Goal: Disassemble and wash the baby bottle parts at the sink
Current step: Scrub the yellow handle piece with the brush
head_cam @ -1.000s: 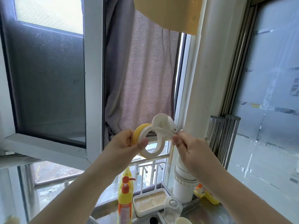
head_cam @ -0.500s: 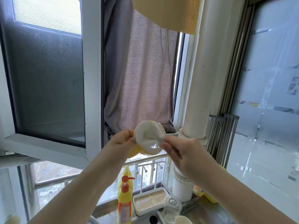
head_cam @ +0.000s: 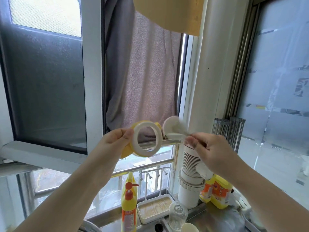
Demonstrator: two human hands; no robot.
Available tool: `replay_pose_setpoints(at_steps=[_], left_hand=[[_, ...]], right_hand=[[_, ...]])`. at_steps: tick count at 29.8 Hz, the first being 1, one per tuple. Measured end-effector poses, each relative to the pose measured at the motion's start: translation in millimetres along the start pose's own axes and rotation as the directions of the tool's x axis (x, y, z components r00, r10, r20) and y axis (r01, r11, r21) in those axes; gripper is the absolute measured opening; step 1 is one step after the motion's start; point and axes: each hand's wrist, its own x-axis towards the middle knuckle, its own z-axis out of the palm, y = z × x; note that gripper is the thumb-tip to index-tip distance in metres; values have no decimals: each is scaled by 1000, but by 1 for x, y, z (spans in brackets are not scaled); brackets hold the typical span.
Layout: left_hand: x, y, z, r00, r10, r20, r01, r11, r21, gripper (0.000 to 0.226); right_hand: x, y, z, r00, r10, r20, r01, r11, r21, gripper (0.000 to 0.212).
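The left hand is pinching the white-and-yellow bottle ring at its rim, holding it up at window height, well above the sink. The right hand is pinching the blurred white teat just beside the ring; whether the two are touching is unclear. Both grips are only fingertip pinches, so a wet or slippery part is likely slipping free and dropping onto the clear cup or soap bottle below.
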Motion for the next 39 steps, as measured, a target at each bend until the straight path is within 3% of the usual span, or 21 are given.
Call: replay_pose_setpoints(at_steps=[5,9,12,15,18,22,26,30,34,39], left_hand=[[-12,-3,13,997,16,71,-20,997,68,33],[-14,2,6,990,117,76,-122,990,64,32],[-15,-2,5,978,153,139,-182,958,221,32],[-14,-7,4,976,193,102,-214,932,294,29],[-13,-9,4,973,205,107,-230,909,347,33],[-13,-8,5,974,195,115,-221,926,307,38],[-16,-3,9,982,170,84,-176,982,67,39],[-14,-4,9,992,98,77,-98,995,-11,44],[-13,-7,7,991,97,93,-99,995,15,34],[-17,-7,3,979,116,170,-118,993,3,33]], right_hand=[[8,-25,7,998,-57,41,54,995,84,50],[11,-20,5,999,23,45,-24,999,28,36],[9,-28,8,996,-29,89,23,997,68,40],[16,-28,7,999,1,44,-3,999,32,43],[12,-29,8,996,-24,84,19,998,63,47],[11,-24,9,999,17,34,-19,999,46,38],[3,-27,14,996,-66,60,59,992,108,50],[-1,-26,19,993,-97,74,91,993,78,54],[-4,-24,19,992,-85,93,74,990,116,50],[-1,-23,11,997,-48,59,42,995,94,62]])
